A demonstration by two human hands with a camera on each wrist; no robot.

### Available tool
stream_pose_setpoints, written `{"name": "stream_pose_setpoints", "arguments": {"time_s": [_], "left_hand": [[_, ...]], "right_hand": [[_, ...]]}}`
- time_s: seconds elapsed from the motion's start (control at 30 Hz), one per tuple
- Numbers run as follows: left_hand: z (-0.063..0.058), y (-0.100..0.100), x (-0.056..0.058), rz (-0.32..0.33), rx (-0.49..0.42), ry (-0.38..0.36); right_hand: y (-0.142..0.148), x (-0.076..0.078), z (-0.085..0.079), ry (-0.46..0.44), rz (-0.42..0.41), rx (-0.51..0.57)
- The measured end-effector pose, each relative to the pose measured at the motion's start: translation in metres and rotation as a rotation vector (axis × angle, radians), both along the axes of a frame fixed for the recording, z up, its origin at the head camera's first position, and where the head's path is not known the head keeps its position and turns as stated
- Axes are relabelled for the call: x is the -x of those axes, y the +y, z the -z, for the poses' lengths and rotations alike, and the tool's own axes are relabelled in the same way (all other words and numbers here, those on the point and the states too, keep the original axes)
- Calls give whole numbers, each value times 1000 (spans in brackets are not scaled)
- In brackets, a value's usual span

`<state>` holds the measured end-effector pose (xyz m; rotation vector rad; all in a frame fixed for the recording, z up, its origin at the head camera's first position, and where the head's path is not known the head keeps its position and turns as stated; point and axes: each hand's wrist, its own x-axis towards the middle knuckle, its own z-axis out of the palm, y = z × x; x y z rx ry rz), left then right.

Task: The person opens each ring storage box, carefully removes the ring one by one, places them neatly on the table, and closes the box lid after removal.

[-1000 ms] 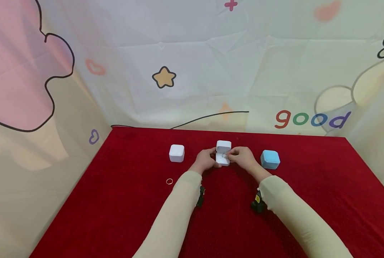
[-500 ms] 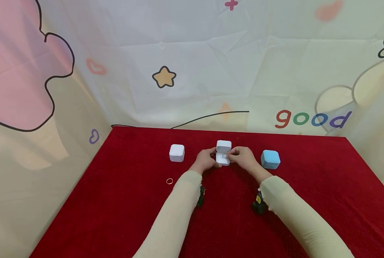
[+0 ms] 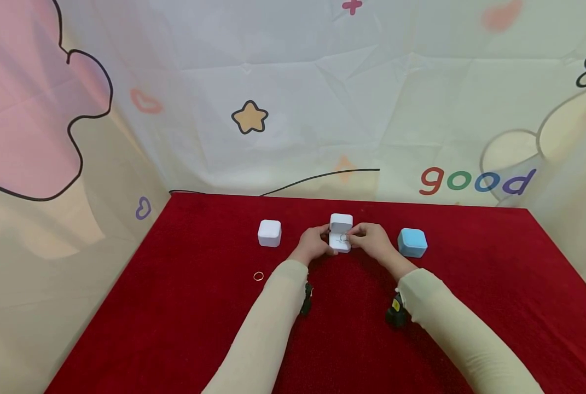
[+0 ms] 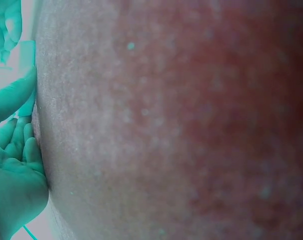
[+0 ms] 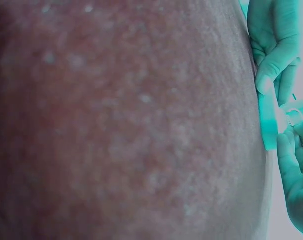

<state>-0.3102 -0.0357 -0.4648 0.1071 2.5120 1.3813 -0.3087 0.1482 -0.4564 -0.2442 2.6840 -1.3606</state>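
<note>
Small ring (image 3: 343, 237): it's inside the open white box, right at the fingertips of the right hand. Probably weighs next to nothing, stiff but thin, and slick enough to squirt out, so I'd pinch the edge of the band lightly with thumb and finger pads.
Right hand (image 3: 371, 239): looks like it's pinching that ring, though it's tiny here and the wrist views are mostly blurry skin, so don't quote me.
Open white box (image 3: 337, 244): lid up, standing on the red cloth (image 3: 342, 334). I'd guess light and rigid, could scoot on fabric, so brace it low by the sides and leave the lid alone.
Left hand (image 3: 314, 244): gripping the box from its left side, thumb near the bottom.
Gold ring (image 3: 258, 276): loose on the cloth, near the left sleeve. Flat like that, probably fiddly; lift it by the rim.
</note>
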Motion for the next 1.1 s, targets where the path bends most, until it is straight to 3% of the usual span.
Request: {"name": "stream_pose_setpoints", "arguments": {"time_s": [0.57, 1.1], "left_hand": [[-1, 0, 0, -6, 0, -11], [-1, 0, 0, -9, -6, -15]], "right_hand": [[0, -8, -9, -25, -11, 27], [0, -14, -4, -44, -19, 69]]}}
